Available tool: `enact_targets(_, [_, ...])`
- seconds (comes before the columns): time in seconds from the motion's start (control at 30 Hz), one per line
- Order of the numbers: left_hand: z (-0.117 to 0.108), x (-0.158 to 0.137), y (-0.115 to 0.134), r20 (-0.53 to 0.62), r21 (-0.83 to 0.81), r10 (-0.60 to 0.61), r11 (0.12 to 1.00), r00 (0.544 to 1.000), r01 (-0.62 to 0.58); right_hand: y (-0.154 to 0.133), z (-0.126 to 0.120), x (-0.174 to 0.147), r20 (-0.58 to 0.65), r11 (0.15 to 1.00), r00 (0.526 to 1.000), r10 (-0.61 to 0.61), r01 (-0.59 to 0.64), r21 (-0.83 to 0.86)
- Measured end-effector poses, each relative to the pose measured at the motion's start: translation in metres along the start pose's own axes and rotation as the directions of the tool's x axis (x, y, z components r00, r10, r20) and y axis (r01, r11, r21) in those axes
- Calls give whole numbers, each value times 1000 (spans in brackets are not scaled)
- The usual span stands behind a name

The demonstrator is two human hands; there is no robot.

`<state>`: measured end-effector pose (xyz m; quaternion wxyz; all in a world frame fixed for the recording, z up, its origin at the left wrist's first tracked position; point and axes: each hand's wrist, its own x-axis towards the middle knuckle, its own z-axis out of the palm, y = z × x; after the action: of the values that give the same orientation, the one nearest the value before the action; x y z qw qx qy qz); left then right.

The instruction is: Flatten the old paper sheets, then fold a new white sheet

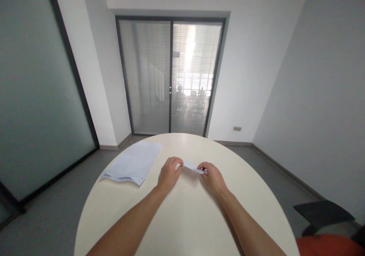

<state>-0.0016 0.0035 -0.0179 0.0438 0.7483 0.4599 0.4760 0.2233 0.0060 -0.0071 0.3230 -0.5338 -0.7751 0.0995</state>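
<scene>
Between my two hands is a small piece of folded white paper [191, 166], held just over the table. My left hand [170, 173] pinches its left end between thumb and fingers. The right end is gripped by my right hand [212, 176], where the layered edges of the folds show near the fingertips. To the left of my left hand lies a stack of white paper sheets [132, 161], its near edge slightly curled and lifted.
Both forearms rest over a round cream table [182, 225]. At the lower right stands a chair with a black armrest [323, 213] and a red seat [327, 244]. A glass partition with blinds [171, 77] is beyond the table, and a frosted glass panel [40, 89] is at left.
</scene>
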Motion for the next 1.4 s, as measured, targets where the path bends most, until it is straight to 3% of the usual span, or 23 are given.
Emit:
enact_targets(0.13, [-1,-2,-4,114,107,-38,994,993,25,2,-2,-3,51,991,998,-42,48,-122])
enact_targets(0.37, [0,-4,-7,304,273,-113,962,946,27,3,-2,-5,183,979,981,-67,99,-177])
enact_targets(0.53, [-5,-5,2,375,286,3,951,927,-119,5,-2,-4,241,966,962,-124,173,-194])
enact_targets(0.7, [-6,-6,5,426,197,97,960,899,-198,7,-3,-2,243,960,957,-156,205,-192])
enact_targets(1.1, [-9,-4,8,426,273,76,939,902,-208,-5,2,-8,255,948,940,-227,273,-162])
enact_targets(1.4, [-10,-1,2,446,250,35,955,894,-162,2,-2,-3,259,970,937,-233,243,-7])
